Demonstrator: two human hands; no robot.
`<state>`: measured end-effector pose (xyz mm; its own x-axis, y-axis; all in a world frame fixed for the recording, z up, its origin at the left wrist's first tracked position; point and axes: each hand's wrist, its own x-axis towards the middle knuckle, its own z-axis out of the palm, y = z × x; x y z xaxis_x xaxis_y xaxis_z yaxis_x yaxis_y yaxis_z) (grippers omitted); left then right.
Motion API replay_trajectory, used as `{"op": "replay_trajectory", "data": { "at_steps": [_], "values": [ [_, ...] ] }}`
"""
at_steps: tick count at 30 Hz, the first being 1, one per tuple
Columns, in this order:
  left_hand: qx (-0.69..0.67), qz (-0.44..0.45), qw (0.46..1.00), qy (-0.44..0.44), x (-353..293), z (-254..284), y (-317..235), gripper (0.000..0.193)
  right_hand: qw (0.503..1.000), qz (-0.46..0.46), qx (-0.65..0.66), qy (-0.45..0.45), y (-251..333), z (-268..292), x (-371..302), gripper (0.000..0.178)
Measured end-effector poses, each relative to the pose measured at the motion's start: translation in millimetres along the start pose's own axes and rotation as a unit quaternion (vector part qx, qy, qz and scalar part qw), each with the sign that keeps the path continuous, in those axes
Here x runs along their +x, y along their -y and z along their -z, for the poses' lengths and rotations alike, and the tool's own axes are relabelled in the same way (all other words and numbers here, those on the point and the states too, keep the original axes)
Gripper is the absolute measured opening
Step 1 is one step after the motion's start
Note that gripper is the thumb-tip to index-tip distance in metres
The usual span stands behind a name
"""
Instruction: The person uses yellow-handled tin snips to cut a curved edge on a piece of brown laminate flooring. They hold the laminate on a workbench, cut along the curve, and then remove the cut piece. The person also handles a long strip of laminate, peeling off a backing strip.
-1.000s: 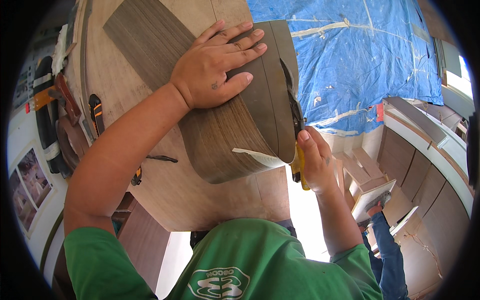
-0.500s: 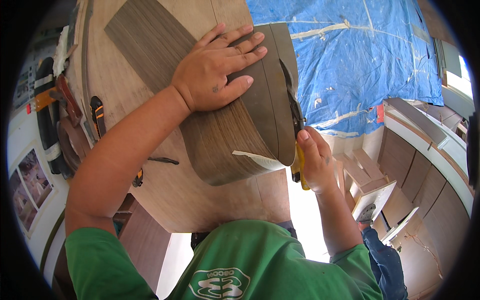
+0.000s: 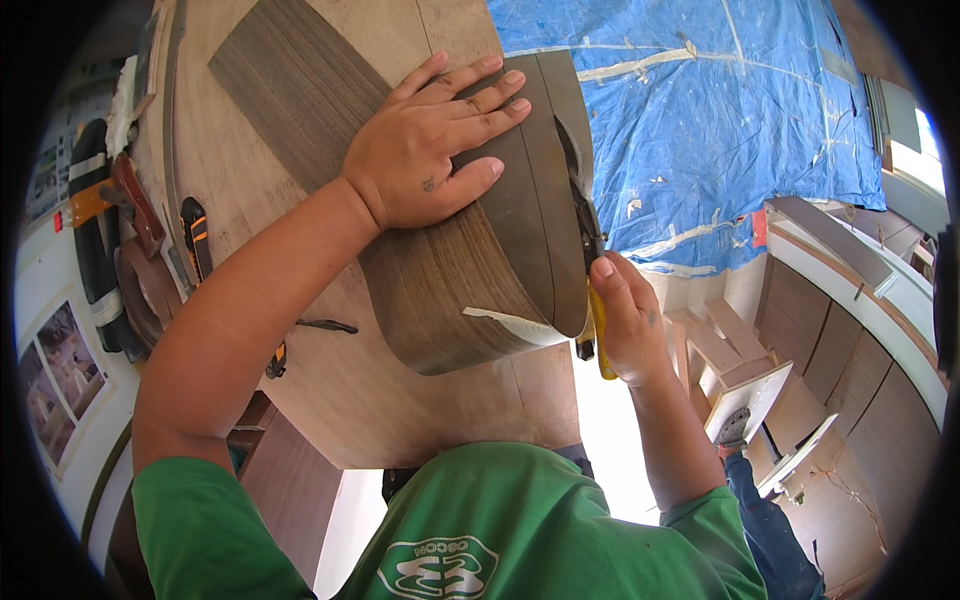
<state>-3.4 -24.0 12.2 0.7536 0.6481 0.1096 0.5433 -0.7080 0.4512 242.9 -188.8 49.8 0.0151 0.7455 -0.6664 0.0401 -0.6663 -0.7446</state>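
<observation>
A long strip of brown wood-grain laminate [image 3: 430, 280] lies across the plywood board [image 3: 440, 400], its near end curled over to show a plain grey-brown back [image 3: 515, 190]. A pencil-like line runs along that back. My left hand [image 3: 425, 150] presses flat on the curled sheet, fingers spread. At the sheet's right edge my right hand [image 3: 628, 315] grips yellow-handled snips [image 3: 602, 335]. Their dark blades lie along the edge and straddle it, partly hidden by the sheet. A thin pale torn sliver [image 3: 510, 320] sticks out from the curl's near edge.
Orange-and-black utility knife [image 3: 195, 238] lies left of my forearm. Handsaw and other tools with a brown tape roll [image 3: 145, 280] line the left edge. Blue tarp [image 3: 720, 120] covers the far right. A wooden frame [image 3: 730, 345] and another person's blue-clad limb [image 3: 765, 530] are at right.
The snips' blades and handles have shifted slightly at the laminate's edge, and the curled end has moved a little. My left hand stays in place. The other person's blue-clad limb has shifted slightly.
</observation>
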Motion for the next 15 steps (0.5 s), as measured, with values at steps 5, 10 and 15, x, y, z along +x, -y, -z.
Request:
{"op": "replay_trajectory", "data": {
  "at_steps": [5,10,15],
  "values": [
    [0.003,0.0,1.0,0.002,0,0,0,0.055,1.0,0.011,-0.02,-0.001,-6,2,2,0.039],
    [-0.003,0.0,1.0,0.001,0,1,0,0.055,1.0,0.004,-0.009,0.008,-1,2,3,0.04],
    [-0.011,0.0,1.0,0.002,0,0,0,0.055,1.0,-0.008,0.027,-0.003,2,-3,3,0.041]
  ]
}}
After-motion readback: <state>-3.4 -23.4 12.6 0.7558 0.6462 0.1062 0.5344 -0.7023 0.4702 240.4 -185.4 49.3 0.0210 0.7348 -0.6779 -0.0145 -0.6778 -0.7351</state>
